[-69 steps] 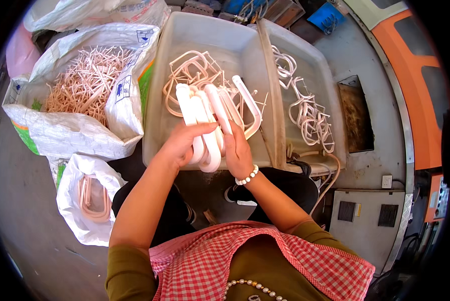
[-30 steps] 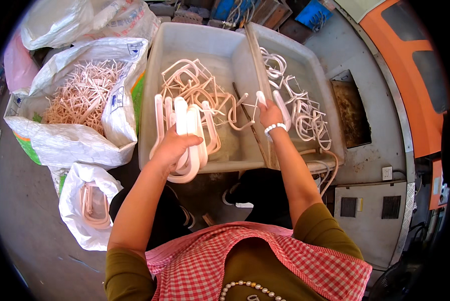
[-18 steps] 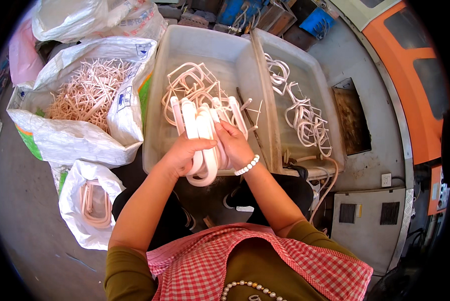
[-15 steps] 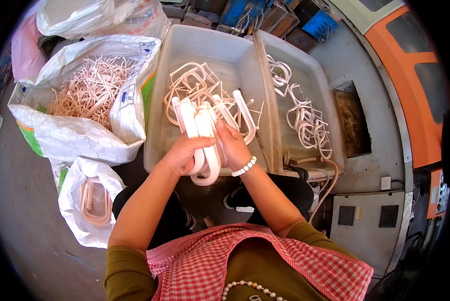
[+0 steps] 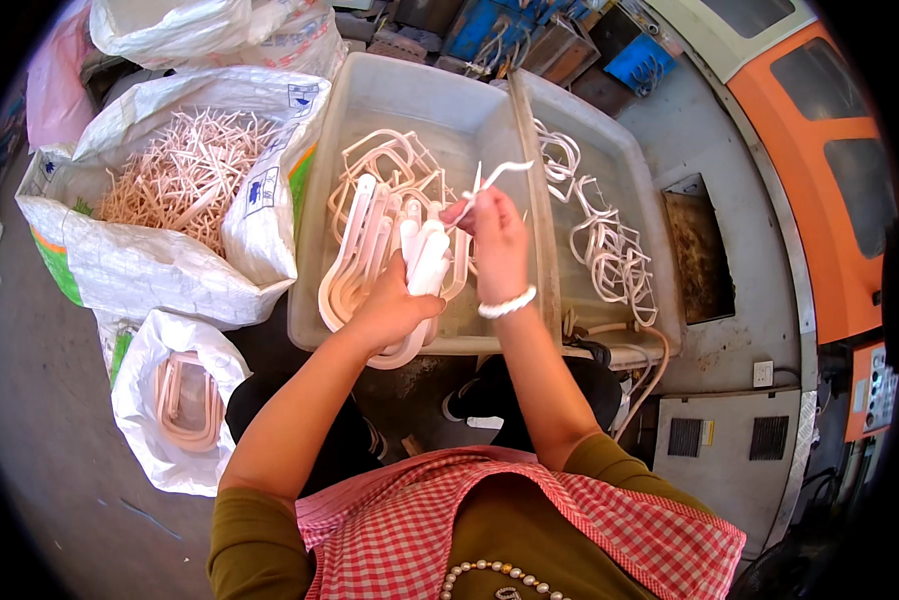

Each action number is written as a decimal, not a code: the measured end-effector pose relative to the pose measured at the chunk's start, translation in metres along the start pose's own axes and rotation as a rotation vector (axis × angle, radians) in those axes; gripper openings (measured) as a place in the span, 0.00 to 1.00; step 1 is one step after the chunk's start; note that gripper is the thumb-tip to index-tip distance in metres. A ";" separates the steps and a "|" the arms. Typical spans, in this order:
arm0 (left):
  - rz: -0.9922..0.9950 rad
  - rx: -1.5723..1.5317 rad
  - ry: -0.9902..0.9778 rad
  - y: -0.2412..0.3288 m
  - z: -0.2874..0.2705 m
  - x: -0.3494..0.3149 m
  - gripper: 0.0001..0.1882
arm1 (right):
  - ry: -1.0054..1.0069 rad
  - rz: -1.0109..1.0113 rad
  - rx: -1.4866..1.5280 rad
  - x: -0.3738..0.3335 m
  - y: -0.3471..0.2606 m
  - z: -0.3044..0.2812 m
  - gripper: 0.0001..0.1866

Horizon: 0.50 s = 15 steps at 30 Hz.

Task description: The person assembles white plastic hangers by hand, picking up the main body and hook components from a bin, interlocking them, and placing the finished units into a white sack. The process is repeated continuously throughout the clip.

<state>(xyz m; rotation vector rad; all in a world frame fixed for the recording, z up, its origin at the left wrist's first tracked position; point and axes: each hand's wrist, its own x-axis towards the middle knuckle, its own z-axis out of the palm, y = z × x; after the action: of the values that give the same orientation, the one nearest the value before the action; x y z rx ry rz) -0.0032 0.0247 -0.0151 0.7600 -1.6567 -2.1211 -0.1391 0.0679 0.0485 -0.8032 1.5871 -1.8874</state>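
U-shaped plastic pieces [image 5: 428, 262], held over left tub's [image 5: 424, 88] near edge.
Woven sack [image 5: 134, 275] of thin pink strips [image 5: 184, 175]; left hand [image 5: 395, 308], closed round the bundled pieces; right hand [image 5: 501, 240], pinching a thin branched strip [image 5: 507, 167]; right tub [image 5: 591, 128], holding tangled lengths [image 5: 617, 262].

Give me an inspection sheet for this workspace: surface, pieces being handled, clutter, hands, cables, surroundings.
Surface: left tub and right tub stand side by side.
Pieces: a bunch of pale U-shaped pieces; one thin white strip.
Clutter: tangled strips in both tubs; thin scraps in a large white sack.
Hands: left hand grips the bunch; right hand pinches the strip.
Cables: tan hose near the right tub; ends unclear.
Surroundings: orange machine and grey cabinet, right.
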 end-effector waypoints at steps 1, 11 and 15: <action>-0.010 -0.037 -0.016 0.004 -0.002 -0.001 0.39 | -0.022 -0.189 -0.254 -0.012 0.007 0.006 0.15; -0.063 -0.367 -0.101 0.001 -0.006 -0.013 0.39 | -0.104 -0.007 -0.494 0.001 -0.008 -0.013 0.16; -0.079 -0.463 -0.146 0.025 -0.011 -0.019 0.38 | -0.081 -0.689 -0.950 0.000 -0.015 -0.035 0.20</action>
<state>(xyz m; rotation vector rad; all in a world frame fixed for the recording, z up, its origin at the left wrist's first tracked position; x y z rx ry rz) 0.0168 0.0205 0.0104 0.5413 -1.1356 -2.5324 -0.1651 0.0940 0.0589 -1.9919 2.3637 -1.3408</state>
